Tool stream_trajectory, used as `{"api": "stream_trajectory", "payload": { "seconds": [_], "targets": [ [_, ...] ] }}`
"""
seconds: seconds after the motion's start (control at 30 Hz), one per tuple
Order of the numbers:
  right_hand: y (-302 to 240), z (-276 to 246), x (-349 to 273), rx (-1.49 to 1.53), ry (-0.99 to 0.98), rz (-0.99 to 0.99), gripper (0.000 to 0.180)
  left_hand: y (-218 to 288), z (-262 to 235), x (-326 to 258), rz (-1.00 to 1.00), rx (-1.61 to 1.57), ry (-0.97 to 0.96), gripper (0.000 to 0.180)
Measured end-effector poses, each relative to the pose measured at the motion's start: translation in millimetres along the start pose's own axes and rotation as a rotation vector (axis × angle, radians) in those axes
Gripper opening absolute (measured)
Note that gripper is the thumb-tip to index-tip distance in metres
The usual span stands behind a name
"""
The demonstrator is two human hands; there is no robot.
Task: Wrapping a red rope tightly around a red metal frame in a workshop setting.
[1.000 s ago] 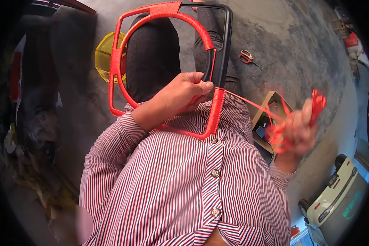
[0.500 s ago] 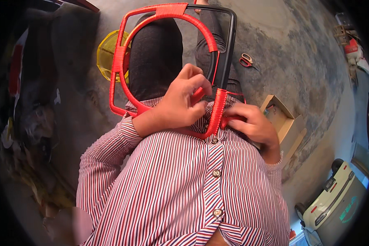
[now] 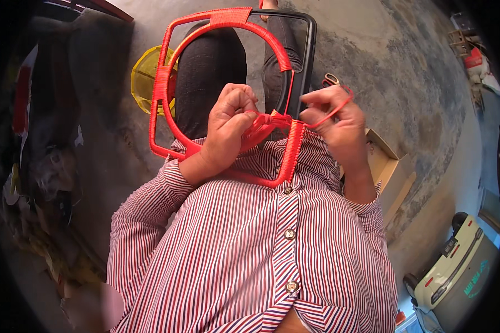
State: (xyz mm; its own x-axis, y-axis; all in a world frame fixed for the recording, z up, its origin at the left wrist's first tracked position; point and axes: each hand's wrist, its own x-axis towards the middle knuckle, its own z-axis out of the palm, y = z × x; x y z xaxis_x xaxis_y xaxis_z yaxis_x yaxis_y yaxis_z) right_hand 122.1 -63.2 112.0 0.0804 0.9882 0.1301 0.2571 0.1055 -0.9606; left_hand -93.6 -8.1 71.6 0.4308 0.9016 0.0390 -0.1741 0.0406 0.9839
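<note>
I see my left hand (image 3: 228, 130) curled into a near fist, fingers closed over a small bunch of red plastic cord (image 3: 259, 126) and pressed against the black metal frame partly bound in red cord (image 3: 228, 83), which stands roughly upright against my lap and striped shirt (image 3: 261, 244). My right hand (image 3: 339, 125) sits just beside the frame's right upright, thumb and forefinger pinched on a loop of the same cord that arcs out past my knuckles; the other fingers are loosely bent. The cord runs from that pinch to the point where the red binding on the right upright ends and bare black bar begins.

My judgement on what could go wrong: the loop in my right hand looks slack, so the next turn could lie loose or cross the one below, leaving a gap in the binding. If my left grip eases, the last turns may spring back, and the frame could twist against my knees.

Farther out, a yellow woven basket (image 3: 144, 83) lies on the grey concrete floor (image 3: 383, 61) behind the frame, small red-handled scissors (image 3: 330, 79) just beyond my right hand, an open cardboard box (image 3: 386, 166) beside my right forearm, and a pale toy car (image 3: 455, 266) near the lower right edge.
</note>
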Motion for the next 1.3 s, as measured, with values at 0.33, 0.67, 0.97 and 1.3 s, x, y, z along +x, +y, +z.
{"api": "stream_trajectory", "payload": {
  "seconds": [0.33,0.67,0.97,1.3],
  "targets": [
    [-20,-71,21,-0.243,-0.430,0.100,0.016,9,6,-6,-0.060,-0.178,-0.033,0.022],
    [16,-215,-11,0.885,-0.069,-0.094,0.025,7,11,5,-0.160,-0.109,-0.098,0.035],
    [70,-269,-41,0.780,1.125,-0.163,0.022,15,11,6,-0.269,0.026,-0.203,0.040],
    [68,-38,-46,0.591,-0.035,0.532,0.031,26,26,13,-0.572,-0.034,-0.333,0.021]
  ]
}}
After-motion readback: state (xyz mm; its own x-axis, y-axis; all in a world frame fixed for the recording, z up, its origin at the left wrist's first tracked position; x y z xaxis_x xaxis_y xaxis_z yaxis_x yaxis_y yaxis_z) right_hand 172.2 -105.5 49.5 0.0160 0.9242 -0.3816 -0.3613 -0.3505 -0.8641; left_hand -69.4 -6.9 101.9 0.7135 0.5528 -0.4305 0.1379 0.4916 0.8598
